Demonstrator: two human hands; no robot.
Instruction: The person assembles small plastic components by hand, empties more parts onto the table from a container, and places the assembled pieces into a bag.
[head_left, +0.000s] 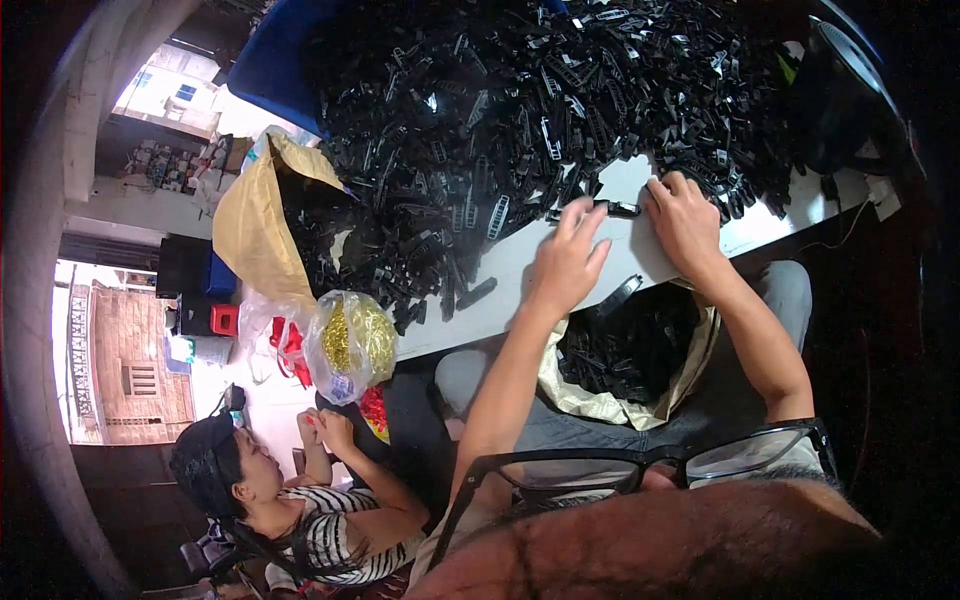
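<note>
A narrow black plastic piece (622, 208) lies on the white tabletop between my hands. My left hand (568, 258) is at its left end, fingers apart and slightly blurred, with nothing visible in them. My right hand (686, 228) rests at the pile's near edge, fingers loosely bent, thumb side close to the piece's right end. No grip on it shows. Between my forearms, a pale sack (625, 412) with its rim rolled open sits in my lap, partly filled with black pieces. Another black piece (622, 294) is tilted over its mouth, beside the table edge.
A large heap of black plastic pieces (500, 110), some ladder-slotted, covers the far table. A yellow sack (262, 225) spills more at left. Clear bags (358, 345) of yellow and red items stand nearby. A dark lamp-like object (845, 90) stands far right. A person (350, 520) sits lower left.
</note>
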